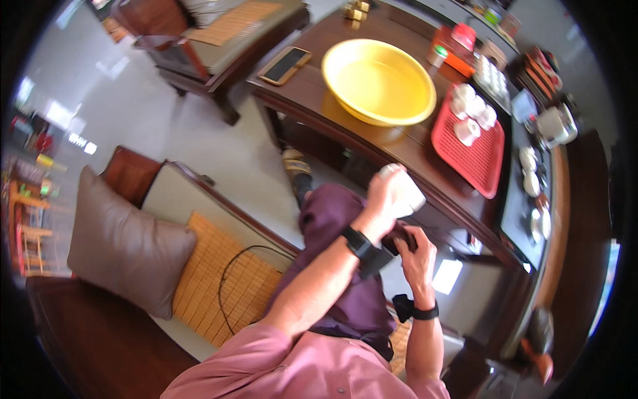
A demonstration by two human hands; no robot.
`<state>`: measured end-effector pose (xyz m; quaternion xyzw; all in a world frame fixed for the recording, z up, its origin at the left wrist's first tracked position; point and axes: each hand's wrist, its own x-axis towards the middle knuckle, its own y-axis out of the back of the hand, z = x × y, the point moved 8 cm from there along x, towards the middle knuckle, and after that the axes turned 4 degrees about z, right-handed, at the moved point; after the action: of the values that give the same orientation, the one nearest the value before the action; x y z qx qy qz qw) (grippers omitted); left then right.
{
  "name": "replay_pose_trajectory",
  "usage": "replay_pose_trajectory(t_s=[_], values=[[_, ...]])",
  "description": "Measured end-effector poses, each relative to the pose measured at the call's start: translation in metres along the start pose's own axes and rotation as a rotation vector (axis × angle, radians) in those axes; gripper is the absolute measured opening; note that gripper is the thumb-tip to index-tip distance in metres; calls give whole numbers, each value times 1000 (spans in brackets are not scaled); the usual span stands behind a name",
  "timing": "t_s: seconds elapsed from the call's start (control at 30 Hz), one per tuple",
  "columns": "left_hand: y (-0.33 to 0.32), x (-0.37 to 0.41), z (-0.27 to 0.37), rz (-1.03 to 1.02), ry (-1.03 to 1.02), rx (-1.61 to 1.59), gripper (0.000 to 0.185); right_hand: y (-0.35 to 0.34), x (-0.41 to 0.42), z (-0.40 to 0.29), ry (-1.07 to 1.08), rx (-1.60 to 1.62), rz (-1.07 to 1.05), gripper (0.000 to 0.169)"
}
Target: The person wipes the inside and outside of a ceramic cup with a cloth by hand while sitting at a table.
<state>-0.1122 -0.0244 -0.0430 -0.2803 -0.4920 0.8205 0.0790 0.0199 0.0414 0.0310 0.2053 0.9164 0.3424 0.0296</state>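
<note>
My left hand (pixel 384 202) grips a white cup (pixel 408 195) above my lap, near the table's front edge. Lower and to the right, my right hand (pixel 417 252) has its fingers closed on a dark brown object (pixel 404 237) that I cannot identify. Beyond them a large yellow plastic basin (pixel 381 82) stands on the dark wooden table (pixel 309 102). To its right lies a red perforated plastic tray (pixel 471 162) with several white cups (pixel 467 131) grouped at its far end.
A smartphone (pixel 285 66) lies at the table's left corner. Right of the tray is a black tea tray (pixel 523 219) with small white vessels. An orange box (pixel 448 52) stands behind the basin. A cushion (pixel 129 244) and a loose cable (pixel 222 282) are on the seat at left.
</note>
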Motion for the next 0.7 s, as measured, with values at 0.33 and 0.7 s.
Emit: replay_pose_trajectory(t_s=[0.33, 0.7], values=[[6, -5, -5, 112, 132, 137, 31, 32, -2, 16, -284, 952, 183, 38], [-12, -21, -4, -58, 139, 398, 16, -34, 24, -6, 333, -295, -139, 29]])
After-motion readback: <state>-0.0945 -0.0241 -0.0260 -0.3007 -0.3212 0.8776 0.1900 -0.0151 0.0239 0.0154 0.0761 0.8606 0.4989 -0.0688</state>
